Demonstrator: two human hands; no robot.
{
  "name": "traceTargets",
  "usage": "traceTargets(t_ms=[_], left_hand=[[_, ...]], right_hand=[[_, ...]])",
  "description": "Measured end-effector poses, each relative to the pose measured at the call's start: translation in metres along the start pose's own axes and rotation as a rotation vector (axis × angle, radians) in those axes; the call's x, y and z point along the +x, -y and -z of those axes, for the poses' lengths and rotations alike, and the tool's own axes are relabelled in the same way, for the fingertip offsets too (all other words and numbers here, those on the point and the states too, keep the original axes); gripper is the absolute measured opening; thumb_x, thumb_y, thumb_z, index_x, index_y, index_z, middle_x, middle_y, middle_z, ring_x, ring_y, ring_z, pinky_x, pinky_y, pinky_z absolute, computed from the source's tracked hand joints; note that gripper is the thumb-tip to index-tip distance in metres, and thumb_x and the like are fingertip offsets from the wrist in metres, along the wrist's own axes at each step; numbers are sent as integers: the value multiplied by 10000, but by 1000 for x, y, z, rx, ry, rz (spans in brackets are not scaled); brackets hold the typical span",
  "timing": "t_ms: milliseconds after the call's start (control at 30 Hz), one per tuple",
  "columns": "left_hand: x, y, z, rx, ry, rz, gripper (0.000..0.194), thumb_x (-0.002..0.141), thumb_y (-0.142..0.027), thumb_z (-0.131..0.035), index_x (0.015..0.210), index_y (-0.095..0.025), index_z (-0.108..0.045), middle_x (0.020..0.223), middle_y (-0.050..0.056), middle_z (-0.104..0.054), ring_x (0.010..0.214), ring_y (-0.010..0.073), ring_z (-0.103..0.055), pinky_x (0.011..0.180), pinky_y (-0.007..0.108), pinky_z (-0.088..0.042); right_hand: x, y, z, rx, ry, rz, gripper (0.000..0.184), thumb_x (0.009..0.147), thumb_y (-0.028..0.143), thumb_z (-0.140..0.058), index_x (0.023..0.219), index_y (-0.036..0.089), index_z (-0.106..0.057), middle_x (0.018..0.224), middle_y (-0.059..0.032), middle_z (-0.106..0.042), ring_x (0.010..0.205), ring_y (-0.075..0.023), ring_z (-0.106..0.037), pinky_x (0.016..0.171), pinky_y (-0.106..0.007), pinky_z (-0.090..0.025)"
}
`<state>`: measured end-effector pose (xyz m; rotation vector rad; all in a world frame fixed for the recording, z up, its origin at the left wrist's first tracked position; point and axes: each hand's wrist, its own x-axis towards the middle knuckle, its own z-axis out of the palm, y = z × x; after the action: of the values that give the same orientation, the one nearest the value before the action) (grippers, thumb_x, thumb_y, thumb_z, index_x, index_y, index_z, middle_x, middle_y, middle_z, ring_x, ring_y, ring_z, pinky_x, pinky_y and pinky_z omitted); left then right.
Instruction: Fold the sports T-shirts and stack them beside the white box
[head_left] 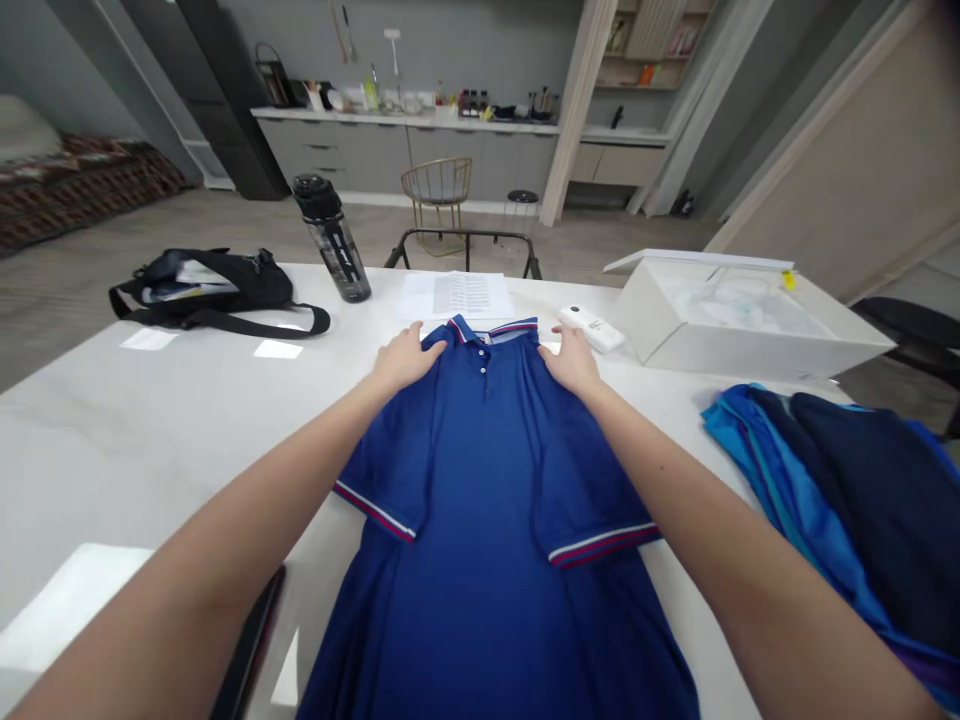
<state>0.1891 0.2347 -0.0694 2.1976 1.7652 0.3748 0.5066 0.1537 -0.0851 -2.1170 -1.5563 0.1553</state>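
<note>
A blue polo shirt [484,500] lies spread front side up, its collar at the far end and its hem toward me. White and red stripes trim the collar and both sleeve cuffs. My left hand [407,357] is closed on the shoulder left of the collar, thumb on top of the cloth. On the opposite shoulder, my right hand [571,362] pinches the fabric in the same way. The fingertips under the cloth are hidden. Just beyond the collar are printed sheets of paper [455,296], and a white handheld device [592,328] lies beside my right hand.
On the white table [217,430], a black bag [217,285] and a dark bottle [334,240] stand at the far left. An open white box [757,320] is at the right, with folded blue and navy clothes [847,500] nearer me. A dark flat object [251,645] lies under my left forearm.
</note>
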Motion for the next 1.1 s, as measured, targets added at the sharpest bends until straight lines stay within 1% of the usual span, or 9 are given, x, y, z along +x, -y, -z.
traceTargets(t_ms=[133,267,333,467,567,700,767,900,1100], left_hand=[[-65,38,21,159,197,154,947,796,-830,-480,1452,-148,-475,1445,237,-534,1299,437,-539,1034,542,-445],[-124,66,36,175,237,208,984,740,-876,-481,1401,-148,-522,1427,242,-525,1274,445,-549,1035,565,-443],[-150,72,43,133,250,80,884,760,-804,-524,1382,-176,-545,1416,206,-536,1261,410,-563,1054,539,-442],[-197,79,53,-15,322,-422,612,785,-464,-575,1347,-222,-589,1412,114,-555,1299,288,-546,1136,393,-402],[-218,82,49,-57,294,-443,619,802,-400,-527,1389,-206,-560,1434,116,-554,1312,268,-544,1152,378,-384],[-218,81,34,46,39,145,760,849,-657,-483,1426,-163,-499,1445,224,-541,1303,417,-538,1069,588,-405],[-209,79,26,55,36,335,728,825,-710,-511,1288,-154,-590,1360,253,-602,1281,465,-545,1031,626,-405],[-190,79,24,-15,78,358,384,852,-533,-572,1014,-196,-660,1171,195,-715,1162,397,-648,967,526,-469],[-160,109,58,-64,-103,340,365,966,-421,-430,1227,-202,-563,1169,150,-702,1091,275,-668,906,375,-514]], right_hand=[[-63,-33,38,-79,174,-91,545,836,628,-661,1163,195,-601,1219,-160,-579,994,-303,-654,897,-439,-521],[-124,-62,66,-84,212,-129,596,765,685,-707,1077,189,-603,1079,-127,-587,832,-249,-642,789,-388,-526],[-154,-67,79,-25,156,-19,500,769,610,-733,1031,201,-616,1020,-95,-588,859,-242,-629,823,-375,-514],[-211,-54,100,146,216,227,329,833,529,-673,959,226,-644,947,-52,-626,873,-223,-619,837,-346,-508],[-242,-42,106,37,250,147,434,879,599,-605,1082,219,-664,1096,-104,-657,1010,-267,-632,903,-396,-508],[-251,-41,104,-317,117,-340,697,882,712,-523,1228,115,-623,1265,-267,-594,1197,-421,-575,910,-567,-500],[-245,-47,101,-328,192,-398,649,860,705,-562,1122,121,-669,1199,-264,-639,1162,-416,-612,876,-528,-521],[-227,-61,100,-210,357,-369,356,895,516,-585,824,184,-695,921,-165,-729,947,-318,-714,762,-371,-531],[-185,-89,125,-237,99,-344,210,869,215,-555,1013,179,-703,969,-144,-743,965,-290,-708,786,-328,-507]])
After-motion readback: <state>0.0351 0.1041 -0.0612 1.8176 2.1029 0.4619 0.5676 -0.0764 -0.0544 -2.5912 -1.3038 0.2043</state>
